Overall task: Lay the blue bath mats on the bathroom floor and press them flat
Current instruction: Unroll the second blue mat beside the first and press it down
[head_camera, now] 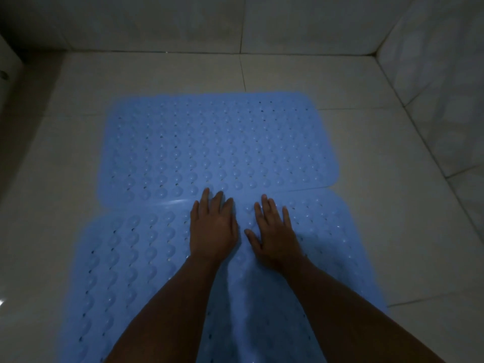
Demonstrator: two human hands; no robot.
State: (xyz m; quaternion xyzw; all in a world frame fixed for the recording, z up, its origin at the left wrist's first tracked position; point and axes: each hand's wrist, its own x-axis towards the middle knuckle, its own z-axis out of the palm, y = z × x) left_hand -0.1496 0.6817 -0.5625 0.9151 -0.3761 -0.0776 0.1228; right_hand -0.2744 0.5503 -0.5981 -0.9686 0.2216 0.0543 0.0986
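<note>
Grip state: both hands lie flat, palms down, fingers straight and slightly spread, holding nothing. The left hand (212, 226) sits just left of frame centre; its fingertips reach the seam where the two mats meet. The right hand (273, 231) sits just beside it, to the right, thumb angled toward the left hand, resting on the near mat. The two hands are close together but not touching. Both forearms run down to the lower edge of the frame.

Mat positions: the far mat (217, 145) occupies the centre of the frame, lying flat on the tiled floor (392, 231), with rounded corners and rows of raised bumps and small holes. The near mat (125, 271) fills the lower centre and lower left, offset slightly from the far mat. The two meet along a line running across mid-frame; which edge lies on top cannot be told.

Surroundings: a tiled wall (288, 22) crosses the top of the frame and another rises at the upper right. Lighting is dim.
</note>
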